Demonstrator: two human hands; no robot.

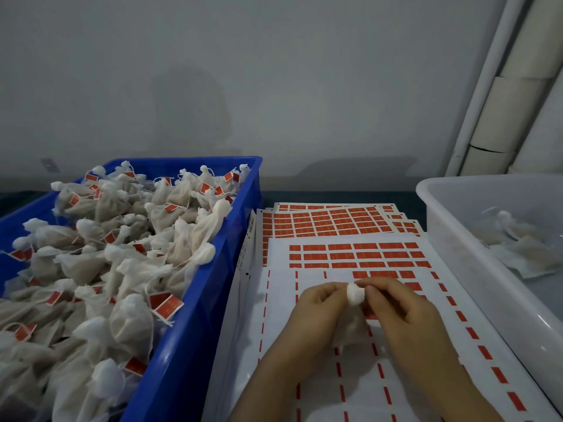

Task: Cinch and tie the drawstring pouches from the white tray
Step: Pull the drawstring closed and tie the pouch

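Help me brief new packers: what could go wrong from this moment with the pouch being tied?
1. The left hand and right hand pinch only the bunched neck of the pouch; a slip could let it loosen or drop.
2. It is held over the label sheets, so any spill might soil them.
3. The blue crate is heaped to its rim; another pouch tossed on top may roll off.

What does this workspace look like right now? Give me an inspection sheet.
Surface: dark tabletop, mostly covered by label sheets.
Job's things: pouch held over the sheets; white tray holding loose pouches; blue crate heaped with tagged pouches.
Clutter: nothing seen.
Grippers: left hand and right hand both pinch the pouch's gathered top.
Cables: nothing seen.
Surroundings: grey wall; white pipes at right.
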